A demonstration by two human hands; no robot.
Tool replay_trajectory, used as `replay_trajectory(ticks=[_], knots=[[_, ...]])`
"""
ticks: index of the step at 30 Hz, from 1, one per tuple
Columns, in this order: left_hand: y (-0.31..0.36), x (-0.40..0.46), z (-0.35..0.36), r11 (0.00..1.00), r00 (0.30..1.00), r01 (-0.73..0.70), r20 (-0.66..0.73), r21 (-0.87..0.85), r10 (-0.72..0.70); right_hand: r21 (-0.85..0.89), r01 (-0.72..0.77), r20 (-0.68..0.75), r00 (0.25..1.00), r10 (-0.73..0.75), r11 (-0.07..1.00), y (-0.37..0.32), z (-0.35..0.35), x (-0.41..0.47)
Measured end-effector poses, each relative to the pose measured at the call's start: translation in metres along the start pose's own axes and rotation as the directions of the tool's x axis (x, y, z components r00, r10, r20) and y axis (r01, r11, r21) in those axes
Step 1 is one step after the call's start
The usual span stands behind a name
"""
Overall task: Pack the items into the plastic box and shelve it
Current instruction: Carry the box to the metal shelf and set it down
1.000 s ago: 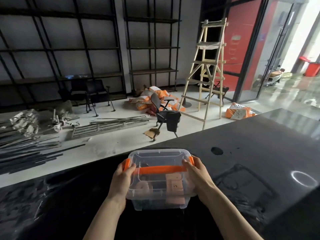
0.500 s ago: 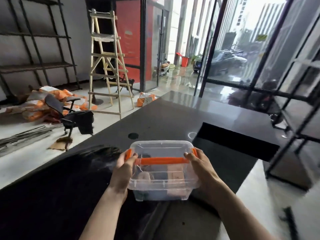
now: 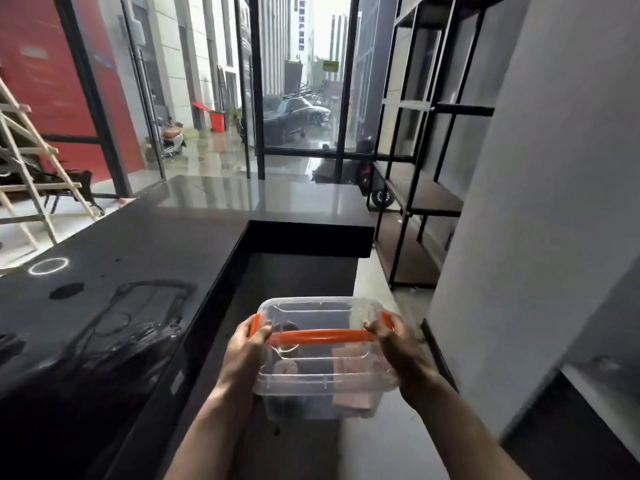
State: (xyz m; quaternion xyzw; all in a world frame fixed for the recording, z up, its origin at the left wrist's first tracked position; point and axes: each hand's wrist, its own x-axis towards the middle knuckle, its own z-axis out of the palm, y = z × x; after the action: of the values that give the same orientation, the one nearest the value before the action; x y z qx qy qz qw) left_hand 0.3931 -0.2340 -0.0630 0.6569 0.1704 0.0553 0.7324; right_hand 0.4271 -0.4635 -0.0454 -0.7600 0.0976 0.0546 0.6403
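A clear plastic box [image 3: 322,313] with a lid and an orange handle [image 3: 322,336] is held in the air, off the counter, above the floor. My left hand [image 3: 247,348] grips its left side and my right hand [image 3: 394,344] grips its right side. Through the clear walls I see tan cardboard-coloured items [image 3: 349,368] and something dark at the bottom. A black metal shelving unit [image 3: 429,199] with brown boards stands ahead on the right, beside the glass wall.
A glossy black L-shaped counter [image 3: 138,244] runs along my left and ahead. A grey wall or pillar [image 3: 519,237] rises close on the right. A wooden ladder [image 3: 31,174] stands far left. Light floor leads between counter and pillar toward the shelving.
My view has swung right, from the ladder and counter to the glass wall and right-hand shelving. The box has left the counter top and is now carried over the floor, both hands still on it.
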Motion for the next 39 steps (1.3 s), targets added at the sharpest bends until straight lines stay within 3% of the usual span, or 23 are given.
replay_trajectory(ticks=[11, 23, 30, 39], knots=[[-0.155, -0.025, 0.145, 0.996, 0.997, 0.001, 0.079, 0.087, -0.008, 0.099, -0.053, -0.088, 0.994, 0.062, 0.994, 0.166, -0.142, 0.009], [-0.154, -0.027, 0.231, 0.985, 0.979, -0.062, 0.204, 0.160, 0.028, 0.021, 0.007, -0.227, 0.974, -0.002, 1.000, 0.168, -0.228, 0.019], [-0.153, 0.068, 0.279, 0.988, 0.963, -0.079, 0.267, 0.131, 0.042, 0.019, -0.011, -0.254, 0.967, 0.015, 1.000, 0.159, -0.239, 0.108], [-0.130, 0.289, 0.359, 0.992, 0.947, -0.053, 0.321, 0.116, 0.013, 0.016, -0.037, -0.336, 0.941, 0.040, 0.999, 0.120, -0.231, 0.328]])
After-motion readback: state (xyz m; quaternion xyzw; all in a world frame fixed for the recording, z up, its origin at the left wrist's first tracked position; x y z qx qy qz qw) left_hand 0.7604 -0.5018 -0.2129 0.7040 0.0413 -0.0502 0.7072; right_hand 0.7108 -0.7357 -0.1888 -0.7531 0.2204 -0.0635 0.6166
